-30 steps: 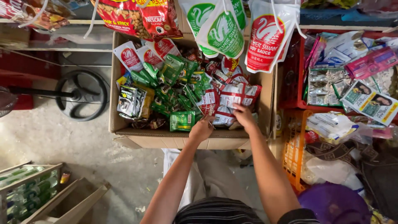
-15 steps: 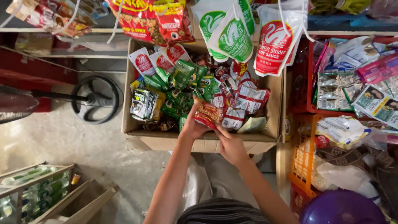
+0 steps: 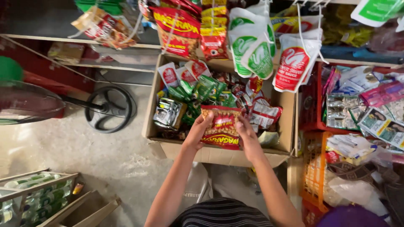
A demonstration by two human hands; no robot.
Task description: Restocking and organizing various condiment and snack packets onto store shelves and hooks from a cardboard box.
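Both hands hold 1 red snack packet (image 3: pixel 221 127) over the front half of the cardboard box (image 3: pixel 219 154), just above the packets inside. Left hand (image 3: pixel 198 132) grips the packet's left edge, fingers curled narrow around it, thumb on the face. Right hand (image 3: pixel 247 135) pinches the right edge the same way, fingers closed on the film. The packet is held flat, face up toward the camera, with a window showing nuts or peas inside.

The box sits on the floor (image 3: pixel 84 155), open, packed with green sachets (image 3: pixel 202 90), a silver packet (image 3: pixel 168 113) near its left wall and red-and-white packets (image 3: pixel 265 113) toward the right wall. White pouches (image 3: pixel 252 46) and more red snack bags (image 3: pixel 179 29) hang above the far edge of the box. An orange basket (image 3: pixel 313 168) stands just beside the box's right wall. A fan base (image 3: pixel 109 108) lies on the floor to the left.

Judgement: the packet looks light, soft, crinkly and a bit slippery; contents could crush. Best held by the sealed side edges, as now, not squeezed in the middle.
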